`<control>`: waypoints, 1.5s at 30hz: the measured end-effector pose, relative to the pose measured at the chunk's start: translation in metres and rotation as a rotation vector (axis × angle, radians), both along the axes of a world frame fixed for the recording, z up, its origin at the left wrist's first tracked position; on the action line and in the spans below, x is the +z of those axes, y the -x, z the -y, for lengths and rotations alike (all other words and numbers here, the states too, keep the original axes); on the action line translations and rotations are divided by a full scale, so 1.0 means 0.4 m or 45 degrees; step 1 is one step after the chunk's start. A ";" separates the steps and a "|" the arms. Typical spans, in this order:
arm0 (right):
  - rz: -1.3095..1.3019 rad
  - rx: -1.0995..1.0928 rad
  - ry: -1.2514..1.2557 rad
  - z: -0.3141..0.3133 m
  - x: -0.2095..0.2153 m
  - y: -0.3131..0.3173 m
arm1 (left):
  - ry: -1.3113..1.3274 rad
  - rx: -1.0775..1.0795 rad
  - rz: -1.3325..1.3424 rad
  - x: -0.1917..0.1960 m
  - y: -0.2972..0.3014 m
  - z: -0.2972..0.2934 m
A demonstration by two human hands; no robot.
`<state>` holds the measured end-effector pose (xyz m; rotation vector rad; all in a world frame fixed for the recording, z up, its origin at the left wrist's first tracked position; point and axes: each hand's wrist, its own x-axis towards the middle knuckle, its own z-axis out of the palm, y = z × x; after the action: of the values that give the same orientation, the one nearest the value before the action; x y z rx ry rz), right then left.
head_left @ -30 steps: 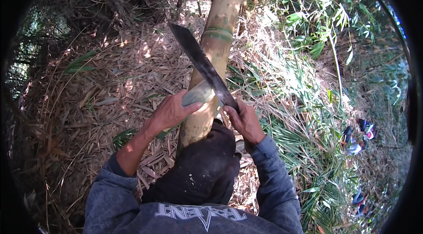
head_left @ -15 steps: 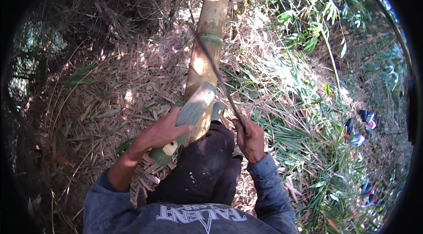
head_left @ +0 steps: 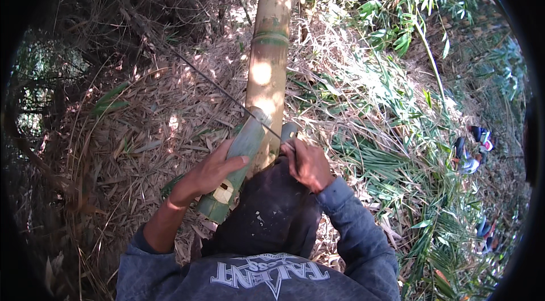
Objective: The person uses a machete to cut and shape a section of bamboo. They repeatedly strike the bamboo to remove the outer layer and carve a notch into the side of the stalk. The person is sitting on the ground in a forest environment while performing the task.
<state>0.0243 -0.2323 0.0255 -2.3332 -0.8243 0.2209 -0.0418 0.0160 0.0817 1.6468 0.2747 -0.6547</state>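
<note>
My left hand (head_left: 216, 170) is closed around a split length of green bamboo (head_left: 248, 141), held slantwise over my thigh. A pale, squarish notch with a dark hole shows near its lower end. My right hand (head_left: 311, 166) grips a machete, its handle hidden in the fist. The long, thin machete blade (head_left: 218, 88) runs up and left, seen nearly edge-on, and passes across the upper end of the bamboo piece; whether they touch I cannot tell. Beneath both is a thick yellowish bamboo pole (head_left: 271, 20), stretching away from my knees. A short grey-green piece (head_left: 289, 130) shows beside my right hand.
Dry bamboo leaves (head_left: 147, 125) cover the ground at left, and cut green fronds (head_left: 363, 156) lie at right. A leafy stalk (head_left: 428, 54) rises at far right. People in blue clothing (head_left: 470, 165) are at the right rim. Dense dry twigs (head_left: 153, 0) fill the far left.
My right hand has moved slightly left and up. The machete blade has swung left, from over the pole to across the bamboo piece. My left hand keeps its hold on the bamboo, which has shifted slightly.
</note>
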 end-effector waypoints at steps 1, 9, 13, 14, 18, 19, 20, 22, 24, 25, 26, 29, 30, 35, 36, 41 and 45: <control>0.002 0.015 0.055 -0.002 -0.007 -0.008 | 0.000 0.005 0.013 0.004 -0.003 -0.001; 0.096 0.074 -0.104 -0.047 0.030 -0.011 | 0.089 -0.040 -0.136 0.006 -0.026 -0.035; -0.011 0.092 0.183 -0.016 -0.044 -0.052 | 0.205 0.022 -0.205 0.000 -0.033 -0.019; -0.001 0.074 0.184 -0.004 -0.054 -0.048 | 0.200 0.007 -0.174 -0.006 -0.037 -0.019; 0.023 0.024 -0.038 -0.039 0.046 -0.023 | 0.123 0.015 -0.075 -0.023 -0.019 -0.027; 0.066 0.024 -0.136 -0.043 0.060 -0.017 | 0.096 0.009 -0.051 -0.023 -0.016 -0.025; 0.110 0.024 -0.234 -0.048 0.070 -0.012 | 0.104 0.028 -0.066 -0.025 -0.010 -0.022; 0.090 0.006 -0.212 -0.042 0.073 -0.013 | 0.122 0.063 -0.066 -0.024 -0.013 -0.016; -0.020 0.036 0.034 -0.007 -0.014 -0.020 | 0.174 0.058 -0.049 -0.031 -0.018 -0.012; -0.075 0.063 0.145 -0.009 -0.034 -0.029 | 0.188 0.069 -0.039 -0.033 -0.018 -0.014; -0.006 0.028 0.138 -0.006 -0.043 -0.011 | 0.160 0.042 -0.058 -0.028 -0.024 -0.018; -0.026 0.020 0.070 -0.016 -0.007 0.000 | 0.124 -0.006 -0.135 -0.015 -0.019 -0.021; -0.029 0.027 -0.086 -0.017 0.009 0.004 | 0.131 0.003 -0.131 -0.011 -0.018 -0.019; 0.004 0.050 -0.022 -0.020 0.031 -0.009 | 0.172 0.013 -0.122 -0.005 -0.022 -0.022; -0.048 0.062 0.097 -0.007 -0.010 -0.014 | 0.196 0.024 -0.168 0.003 -0.026 -0.015; -0.076 -0.020 0.060 -0.001 -0.013 0.001 | 0.055 -0.030 0.023 -0.056 0.002 -0.015; -0.294 -0.251 -0.193 0.009 0.065 -0.006 | -0.181 -0.178 0.331 -0.095 -0.009 -0.023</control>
<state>0.0266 -0.2358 0.0514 -2.1787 -0.4784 0.3237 -0.0381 0.0253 0.0435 1.8788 0.0179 -0.5266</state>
